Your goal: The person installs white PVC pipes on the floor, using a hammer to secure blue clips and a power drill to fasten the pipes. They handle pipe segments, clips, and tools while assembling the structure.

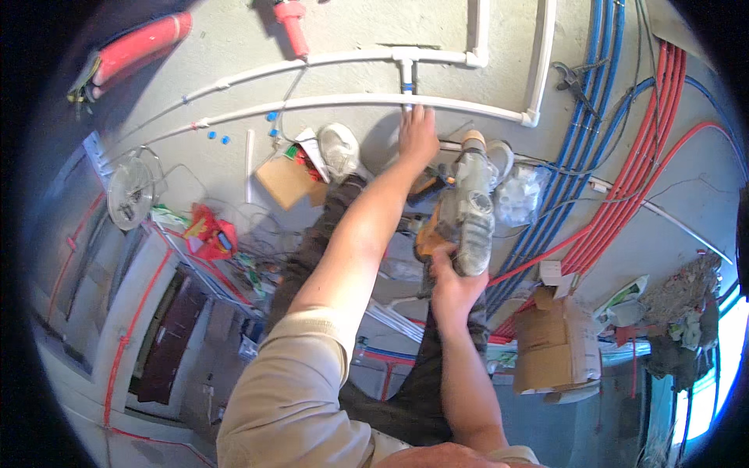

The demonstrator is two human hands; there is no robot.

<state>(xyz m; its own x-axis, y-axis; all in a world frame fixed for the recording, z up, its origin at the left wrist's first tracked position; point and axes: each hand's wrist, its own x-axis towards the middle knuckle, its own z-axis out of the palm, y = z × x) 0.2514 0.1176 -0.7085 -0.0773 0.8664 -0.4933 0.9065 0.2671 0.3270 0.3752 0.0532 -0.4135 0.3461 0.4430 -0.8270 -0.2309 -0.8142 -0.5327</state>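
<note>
My right hand (456, 292) is wrapped round the rear handle of a dusty grey and orange rotary hammer (473, 199), whose front end points away from me. My left arm reaches forward, and my left hand (419, 134) is closed at the near edge of a long white plastic pipe (335, 101). Its fingertips lie beside the short blue-banded branch (406, 78) that links this pipe to a second white pipe (343, 56). Whatever is between those fingers is hidden.
My dusty shoe (339, 150) stands by an open cardboard box (285, 181). A clear bag of white fittings (521, 193) lies beside blue pipes (573, 148) and red pipes (632, 171). A red pipe-welding tool (292, 30) is at the far side. A larger carton (555, 343) stands nearer right.
</note>
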